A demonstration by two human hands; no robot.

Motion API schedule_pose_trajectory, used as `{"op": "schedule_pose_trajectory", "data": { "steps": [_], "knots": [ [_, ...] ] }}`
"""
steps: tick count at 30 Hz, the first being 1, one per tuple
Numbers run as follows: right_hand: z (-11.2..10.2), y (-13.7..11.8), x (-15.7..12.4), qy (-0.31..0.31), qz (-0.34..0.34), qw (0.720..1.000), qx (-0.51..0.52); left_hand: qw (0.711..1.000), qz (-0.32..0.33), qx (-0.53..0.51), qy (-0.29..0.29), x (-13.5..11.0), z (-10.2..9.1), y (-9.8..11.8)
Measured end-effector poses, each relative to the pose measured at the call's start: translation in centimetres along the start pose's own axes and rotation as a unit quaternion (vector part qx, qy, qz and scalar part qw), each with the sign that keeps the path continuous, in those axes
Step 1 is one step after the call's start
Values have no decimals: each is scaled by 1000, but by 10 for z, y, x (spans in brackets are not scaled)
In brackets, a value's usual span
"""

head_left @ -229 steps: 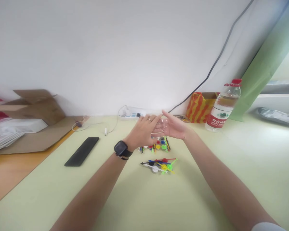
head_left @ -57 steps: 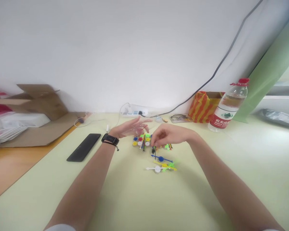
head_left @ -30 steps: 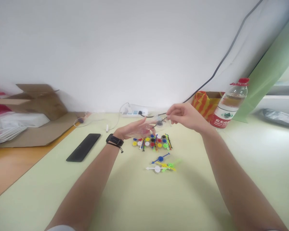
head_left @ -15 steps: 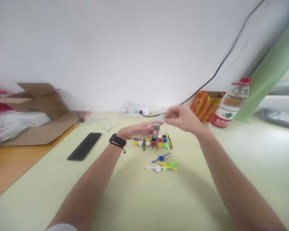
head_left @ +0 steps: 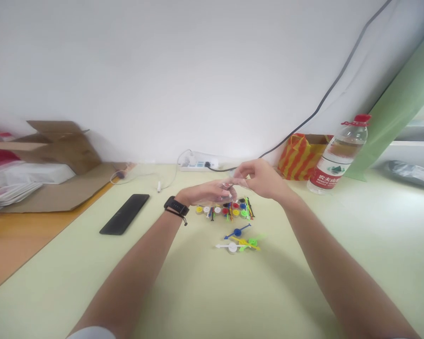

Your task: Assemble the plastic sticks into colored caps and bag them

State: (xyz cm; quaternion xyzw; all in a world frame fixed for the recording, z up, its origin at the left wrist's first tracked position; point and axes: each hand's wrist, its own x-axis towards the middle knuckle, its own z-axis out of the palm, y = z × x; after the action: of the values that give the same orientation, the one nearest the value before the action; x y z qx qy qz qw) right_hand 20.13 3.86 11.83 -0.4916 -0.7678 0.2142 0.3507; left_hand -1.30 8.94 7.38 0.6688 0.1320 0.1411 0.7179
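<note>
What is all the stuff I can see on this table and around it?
table: one, pale green, under everything
small round caps and sticks: a mixed pile, many colours, just below the hands
assembled spinners: a few, blue, white, yellow, green, nearer the person
phone: one, black, flat, left of the pile
power strip: one, white, by the wall
water bottle: one, clear with red cap, far right
striped bag: one, orange and yellow, beside the bottle
cardboard: brown, far left
watch: one, black, left wrist
left hand: curled, holds something small and clear
right hand: pinching at the same spot
</note>
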Motion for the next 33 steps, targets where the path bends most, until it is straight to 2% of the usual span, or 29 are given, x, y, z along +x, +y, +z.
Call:
{"op": "schedule_pose_trajectory", "data": {
  "steps": [6, 10, 14, 17, 23, 28, 31, 33],
  "knots": [
    [-21, 4, -4, -42, -35, 998, 16, 998, -6, 45, 45, -4, -9, -2],
    [-31, 8, -6, -94, -81, 992, 28, 997, -17, 20, 68, -5, -13, -4],
    [-28, 10, -5, -24, -79, 995, 57, 991, -107, -56, 58, -6, -14, -4],
    [-24, 11, -2, 10, -69, 995, 76, 985, -147, -80, 50, -4, -17, -8],
    [-26, 13, -1, 36, -26, 995, 88, 983, -144, -62, 96, 2, -25, -13],
    [-25, 17, 1, 79, -33, 987, 139, 983, -146, -25, 107, 0, -28, -14],
    [-28, 23, 3, 114, -31, 979, 165, 981, -138, -41, 127, -3, -34, -16],
    [-32, 28, 2, 116, -24, 983, 142, 977, -122, -71, 161, -7, -40, -17]
  ]
}}
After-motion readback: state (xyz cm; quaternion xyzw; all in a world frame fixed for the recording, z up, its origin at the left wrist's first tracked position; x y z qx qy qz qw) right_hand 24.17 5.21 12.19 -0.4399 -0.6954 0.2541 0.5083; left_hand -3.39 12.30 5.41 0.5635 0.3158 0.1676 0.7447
